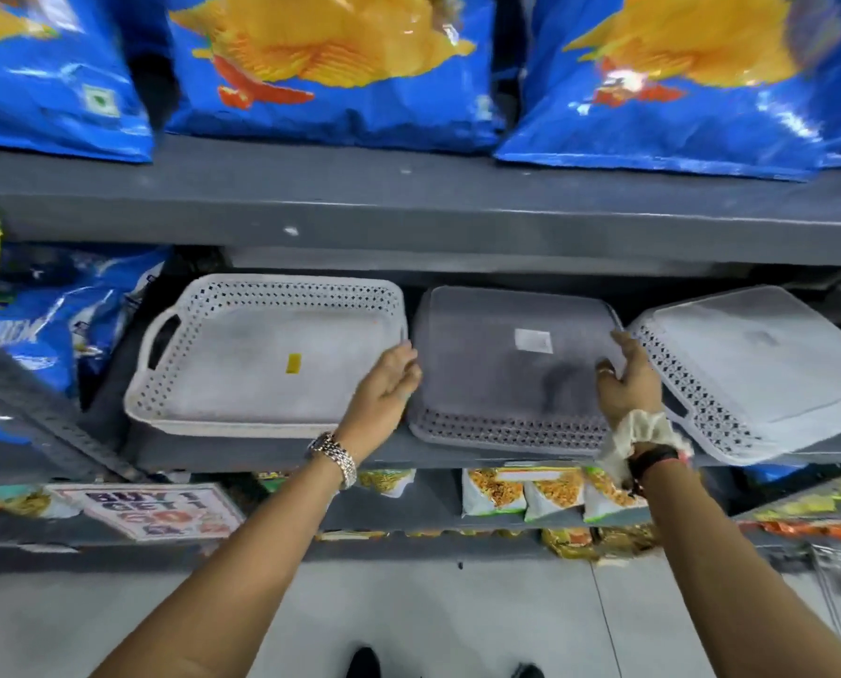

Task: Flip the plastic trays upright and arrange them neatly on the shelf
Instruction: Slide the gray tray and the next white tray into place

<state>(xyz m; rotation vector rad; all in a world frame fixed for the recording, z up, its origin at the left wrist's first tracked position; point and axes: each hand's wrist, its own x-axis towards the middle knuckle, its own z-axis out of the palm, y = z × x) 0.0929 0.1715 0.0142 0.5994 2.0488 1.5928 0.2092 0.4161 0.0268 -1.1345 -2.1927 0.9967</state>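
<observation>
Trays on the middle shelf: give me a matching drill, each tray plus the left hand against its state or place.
Column A
1. white tray
2. dark grey tray
3. pale tray
4. left hand

Column B
a. upside down, between both hands
b. upright, yellow sticker inside
c. at the gap between the two leftmost trays
d. upside down, tilted, far right

Pairs: 1-b, 2-a, 3-d, 4-c

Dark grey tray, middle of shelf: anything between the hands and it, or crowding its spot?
Nothing visible blocks the hands: the left hand is at the left edge of the dark grey tray, the right hand at its right edge. Its slot is tight: the white upright tray sits close on the left, the light grey upside-down tray on the right.
</observation>
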